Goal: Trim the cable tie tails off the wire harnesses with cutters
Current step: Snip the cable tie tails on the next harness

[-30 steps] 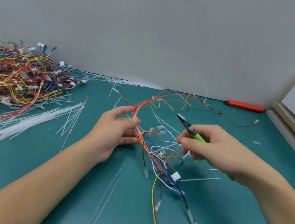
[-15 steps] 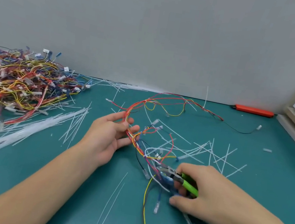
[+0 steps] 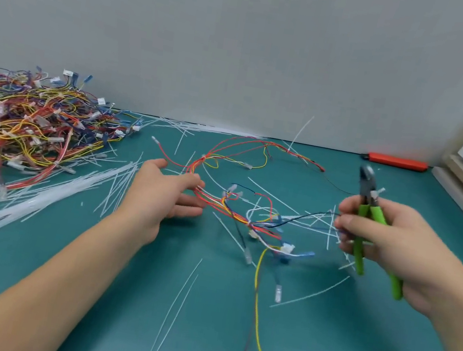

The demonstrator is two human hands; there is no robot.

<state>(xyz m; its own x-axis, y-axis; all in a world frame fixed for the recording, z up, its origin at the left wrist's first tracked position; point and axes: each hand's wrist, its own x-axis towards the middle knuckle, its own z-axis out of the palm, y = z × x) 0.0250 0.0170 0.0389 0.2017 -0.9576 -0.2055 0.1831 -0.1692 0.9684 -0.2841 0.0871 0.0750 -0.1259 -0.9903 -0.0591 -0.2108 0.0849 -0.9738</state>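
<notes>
Wire harness [image 3: 237,207] spread across the middle of the frame on the teal tabletop [image 3: 318,343], one hand at each end.

The left hand [image 3: 166,192] has its fingers loosely apart, the red and yellow wires running between them. The right hand [image 3: 387,241], at mid right, grips the green-handled cutters [image 3: 369,223] upright, blades up, fingers curled round the handles. A heap of harnesses [image 3: 27,123] lies upper left, with cut white tie tails [image 3: 46,196] just below it.
</notes>
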